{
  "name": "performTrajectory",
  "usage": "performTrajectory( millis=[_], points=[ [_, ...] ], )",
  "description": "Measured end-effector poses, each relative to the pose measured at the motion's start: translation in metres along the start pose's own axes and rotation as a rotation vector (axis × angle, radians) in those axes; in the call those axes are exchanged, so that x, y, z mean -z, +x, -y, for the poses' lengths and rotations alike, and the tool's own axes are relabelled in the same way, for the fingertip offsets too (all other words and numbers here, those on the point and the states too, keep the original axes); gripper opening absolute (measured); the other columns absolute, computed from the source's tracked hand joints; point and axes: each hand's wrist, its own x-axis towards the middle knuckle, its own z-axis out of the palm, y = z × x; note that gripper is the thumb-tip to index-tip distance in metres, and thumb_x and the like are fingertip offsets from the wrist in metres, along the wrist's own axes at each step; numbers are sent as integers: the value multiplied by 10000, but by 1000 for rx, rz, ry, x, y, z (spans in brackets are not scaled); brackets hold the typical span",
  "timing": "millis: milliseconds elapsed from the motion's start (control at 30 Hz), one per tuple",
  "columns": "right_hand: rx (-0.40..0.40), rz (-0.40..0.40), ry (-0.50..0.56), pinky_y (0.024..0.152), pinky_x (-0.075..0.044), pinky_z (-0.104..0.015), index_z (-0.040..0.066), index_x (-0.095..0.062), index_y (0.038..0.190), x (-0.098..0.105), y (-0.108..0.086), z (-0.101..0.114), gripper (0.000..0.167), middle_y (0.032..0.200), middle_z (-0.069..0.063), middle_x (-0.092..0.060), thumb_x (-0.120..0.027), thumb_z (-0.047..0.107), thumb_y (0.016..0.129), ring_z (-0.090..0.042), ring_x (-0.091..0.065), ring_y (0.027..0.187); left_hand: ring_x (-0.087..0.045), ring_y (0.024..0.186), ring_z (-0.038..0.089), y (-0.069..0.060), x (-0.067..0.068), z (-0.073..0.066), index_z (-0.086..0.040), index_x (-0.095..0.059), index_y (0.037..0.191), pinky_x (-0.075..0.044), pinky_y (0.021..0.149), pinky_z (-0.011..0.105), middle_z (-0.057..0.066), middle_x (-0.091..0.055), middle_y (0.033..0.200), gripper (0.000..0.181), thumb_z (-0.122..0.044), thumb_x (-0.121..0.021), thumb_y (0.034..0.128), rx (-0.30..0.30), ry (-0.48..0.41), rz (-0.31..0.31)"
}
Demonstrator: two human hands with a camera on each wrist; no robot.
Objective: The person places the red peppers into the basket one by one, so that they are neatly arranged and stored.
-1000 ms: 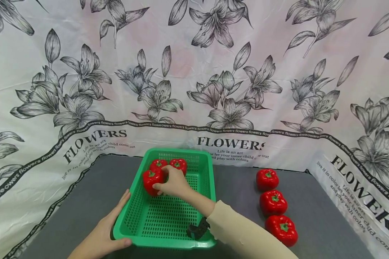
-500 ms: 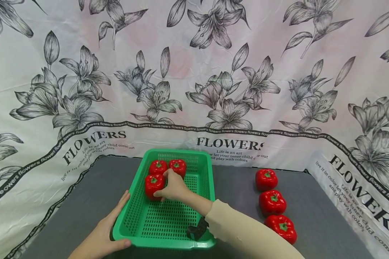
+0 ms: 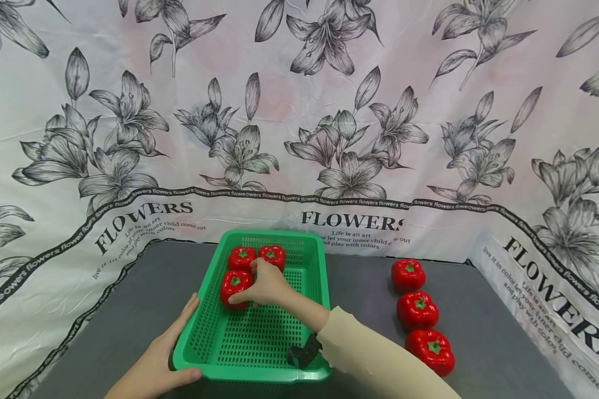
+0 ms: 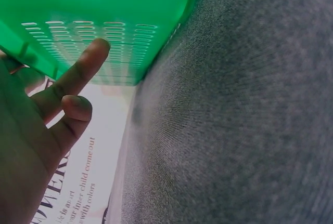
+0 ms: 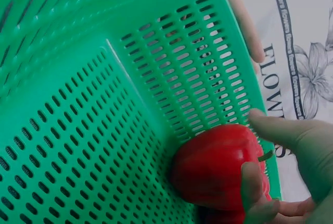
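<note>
A green basket point(image 3: 244, 374) holds three red bell peppers near its far left. My right hand point(image 3: 269, 285) grips the nearest of them point(image 3: 233, 282), thumb on its front and fingers at its right side. In the right wrist view this pepper point(image 5: 213, 167) sits low against the basket's wall point(image 5: 177, 52), with my right hand point(image 5: 307, 151) around its stem end. My left hand point(image 3: 157, 354) lies along the basket's left side, thumb at the near corner. The left wrist view shows its fingers point(image 4: 78, 76) extended beside the perforated wall point(image 4: 109, 31).
Three more red peppers stand in a row on the grey table point(image 3: 364, 310) right of the basket: far point(image 3: 407, 275), middle point(image 3: 417, 310) and near point(image 3: 430, 350). A black wrist device point(image 3: 304, 352) is over the basket's near right corner. Flower-printed cloth point(image 3: 279, 138) hangs behind.
The gripped pepper and my right hand have moved slightly toward the basket's near side, opening a little space from the pepper behind. My left hand stays at the basket's side.
</note>
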Motion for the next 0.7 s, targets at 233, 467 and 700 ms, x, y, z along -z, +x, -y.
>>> performTrajectory(
  millis=[233, 467, 700],
  points=[
    [27, -98, 74, 736, -546, -333, -43, -590, 1355, 18, -10, 10, 726, 1167, -142, -670, -732, 543, 950, -241, -694, 764, -133, 1484, -193, 0, 0, -1, -286, -87, 1731, -464, 1023, 252, 37, -45, 1801, 976, -276, -718, 987, 2, -17, 4],
    [136, -257, 117, 691, -434, -352, 163, -669, 935, 57, -37, 14, 414, 895, 10, -602, -739, 571, 932, -175, -524, 819, -126, 1490, -187, 0, 0, -3, -282, -90, 1731, -462, 1023, 251, 47, -56, 1800, 972, -305, -719, 990, -7, -4, -4],
    [315, -311, 115, 647, -423, -336, 240, -788, 1073, 104, -75, -6, 262, 901, 60, -715, -890, 362, 865, -151, -543, 691, -132, 1483, -197, -1, 1, -2, -302, -92, 1730, -447, 1035, 235, 14, -53, 1800, 982, -286, -726, 981, 19, -9, 5]
  ],
)
